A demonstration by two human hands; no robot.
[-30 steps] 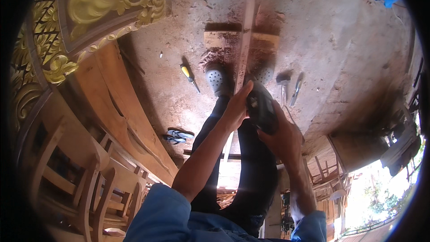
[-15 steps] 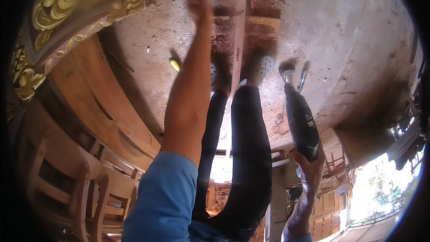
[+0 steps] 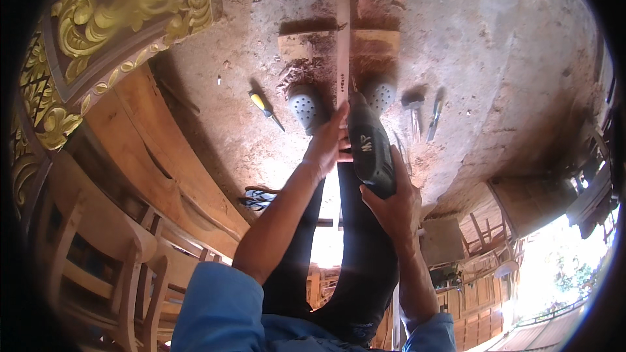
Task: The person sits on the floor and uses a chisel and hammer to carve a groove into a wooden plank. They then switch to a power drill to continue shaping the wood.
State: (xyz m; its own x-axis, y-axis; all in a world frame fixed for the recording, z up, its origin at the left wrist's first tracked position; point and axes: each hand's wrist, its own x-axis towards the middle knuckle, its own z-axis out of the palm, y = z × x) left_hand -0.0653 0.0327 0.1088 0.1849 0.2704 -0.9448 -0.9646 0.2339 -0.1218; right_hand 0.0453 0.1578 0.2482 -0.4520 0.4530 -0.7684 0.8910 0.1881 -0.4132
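A long, narrow wooden strip (image 3: 343, 45) with a short row of small dark holes runs between my feet and back between my legs. My left hand (image 3: 325, 146) is closed around the strip just below those holes, fingers wrapped over its right side. In my right hand (image 3: 398, 202) is a black power drill (image 3: 370, 146), gripped at its rear end. The drill's front points away from me, alongside the strip's right edge and close to my left fingertips. Whether its bit touches the wood I cannot tell.
A short board (image 3: 297, 47) lies crosswise under the strip. A yellow-handled screwdriver (image 3: 261, 102) is left of my grey shoes (image 3: 304, 107); a hammer (image 3: 413, 107) and a chisel-like tool (image 3: 435, 119) are right. Gold-carved wood (image 3: 130, 6) and wooden chairs (image 3: 98, 248) stand left.
My left hand has come back toward me and taken hold of the strip. My right hand has brought the drill leftward, from beside the hammer to the strip.
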